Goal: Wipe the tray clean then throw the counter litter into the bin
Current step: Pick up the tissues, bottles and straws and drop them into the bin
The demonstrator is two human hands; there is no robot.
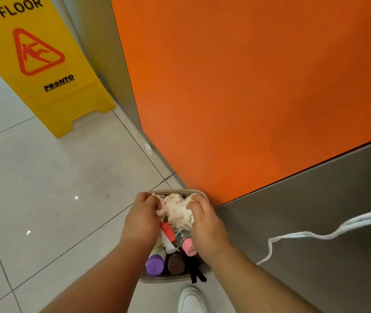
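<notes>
Reaching down from above, the person has both hands at the far end of a small grey bin (172, 191) that stands on the tiled floor (44, 177), close against the foot of an orange panel (247, 86). The left hand (142, 218) and the right hand (204, 224) each curl their fingers round a wad of crumpled white paper (177, 211), gripping it from either side on top of the bin's contents. Nearer the person, the bin holds a bottle with a purple cap (155, 266), one with a brown cap (176, 265), one with a pink cap (187, 243) lying just under the right hand, and a red and white wrapper (167, 232); a black item (197, 275) sticks out over the near rim. A yellow wet-floor sign (42, 64) stands well apart at the upper left. Two small white scraps (76, 198) lie on the tiles. A grey steel surface (326, 222) fills the right, with a pale blue strap (315, 236) hanging across it, and a white shoe (191, 299) shows at the bottom edge.
</notes>
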